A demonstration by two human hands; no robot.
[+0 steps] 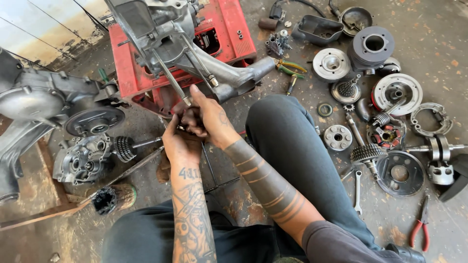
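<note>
Grey cast-aluminium engine casing rests on a red metal stand at the far centre of the scene. Long steel studs project from the casing, running down and toward the person; their long axis slants from far left to near right. The stud tips end directly at the hands.

The right hand sits just below the stud tips, its index finger extended along the nearest stud and touching it; the remaining fingers curl over a small dark part held between both hands. The left hand is nearer to the person, fingers clenched around the same small part from below. What that part is cannot be told, as the fingers cover it. The right hand is the nearer of the two to the studs.

A second grey engine housing lies at the left, with a toothed gear shaft beside it. A thin black T-handled rod lies on the concrete floor beneath the hands. At the right, well apart, lie a finned black cylinder, a round silver flywheel disc, a steel spanner and red-handled pliers. The person's bent knee stands just right of the hands.
</note>
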